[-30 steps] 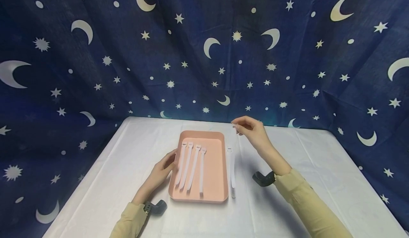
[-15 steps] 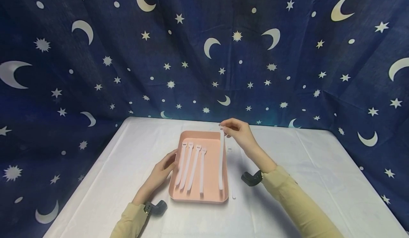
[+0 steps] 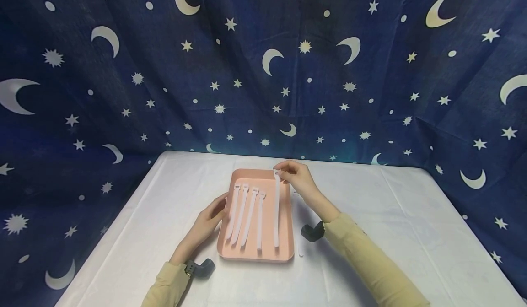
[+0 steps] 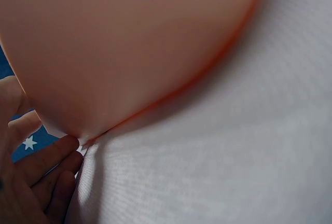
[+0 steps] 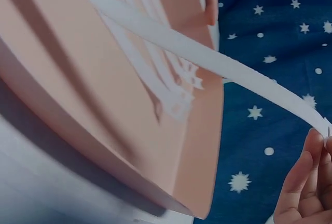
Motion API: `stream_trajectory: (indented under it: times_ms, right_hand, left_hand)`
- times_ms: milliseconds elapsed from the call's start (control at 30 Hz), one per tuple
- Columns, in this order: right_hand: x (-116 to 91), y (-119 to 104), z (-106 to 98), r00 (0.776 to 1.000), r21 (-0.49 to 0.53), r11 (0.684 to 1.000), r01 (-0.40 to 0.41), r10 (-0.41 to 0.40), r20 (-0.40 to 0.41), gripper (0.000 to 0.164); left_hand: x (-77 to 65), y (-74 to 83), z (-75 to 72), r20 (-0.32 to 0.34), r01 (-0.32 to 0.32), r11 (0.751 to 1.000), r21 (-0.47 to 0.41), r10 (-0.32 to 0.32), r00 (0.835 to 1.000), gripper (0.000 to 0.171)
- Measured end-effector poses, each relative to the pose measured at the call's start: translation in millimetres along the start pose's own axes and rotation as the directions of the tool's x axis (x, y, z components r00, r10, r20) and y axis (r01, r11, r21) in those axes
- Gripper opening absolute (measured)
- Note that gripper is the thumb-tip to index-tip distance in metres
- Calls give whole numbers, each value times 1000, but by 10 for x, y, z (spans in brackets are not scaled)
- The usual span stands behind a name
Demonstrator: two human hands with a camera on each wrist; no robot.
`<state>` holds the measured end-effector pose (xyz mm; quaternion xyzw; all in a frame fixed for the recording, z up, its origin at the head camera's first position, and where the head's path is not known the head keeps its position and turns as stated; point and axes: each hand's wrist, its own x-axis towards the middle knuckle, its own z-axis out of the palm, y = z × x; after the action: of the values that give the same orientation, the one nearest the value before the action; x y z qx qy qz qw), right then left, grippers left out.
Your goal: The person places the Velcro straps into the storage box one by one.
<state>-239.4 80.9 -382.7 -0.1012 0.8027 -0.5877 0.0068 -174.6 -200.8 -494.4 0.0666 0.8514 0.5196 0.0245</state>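
My right hand [image 3: 302, 179] pinches the slotted end of a white cable strap [image 3: 276, 211] between thumb and fingertips. The strap hangs down over the right half of a pink tray [image 3: 284, 252]. Its length also crosses the right wrist view above the tray floor. Several matching straps [image 3: 248, 220] lie side by side in the tray's left half, slotted ends away from me. My left hand [image 3: 207, 215] rests against the tray's left side, fingertips touching the wall; the left wrist view shows its fingers [image 4: 46, 159] against the outside.
Another white strap [image 3: 301, 250] lies on the white-clothed table [image 3: 370, 197] just right of the tray, partly hard to make out against the cloth. Behind the table hangs a dark blue curtain [image 3: 247, 64] with moons and stars.
My right hand has moved left with the strap, from beside the tray to above its right half, and slightly lower. My left hand and the tray have stayed put.
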Motion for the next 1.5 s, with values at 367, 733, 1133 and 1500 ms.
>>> stream_trajectory:
  times_ms: [367, 733, 1133, 1500]
  right_hand:
    - [59, 151, 136, 1000, 11, 1000, -10, 10, -3, 20]
    - [100, 247, 235, 999, 34, 999, -32, 32, -1, 20]
    - [146, 377, 315, 996, 3, 996, -87, 87, 2, 17]
    - [164, 431, 345, 996, -100, 991, -83, 82, -14, 18]
  left_hand:
    - [2, -7, 13, -3, 24, 1000, -9, -24, 1000, 51]
    - [11, -26, 6, -3, -3, 1000, -11, 3, 1000, 52]
    - [8, -9, 9, -11, 6, 1000, -1, -6, 1000, 51]
    - [11, -12, 11, -17, -1, 1000, -2, 1, 1000, 51]
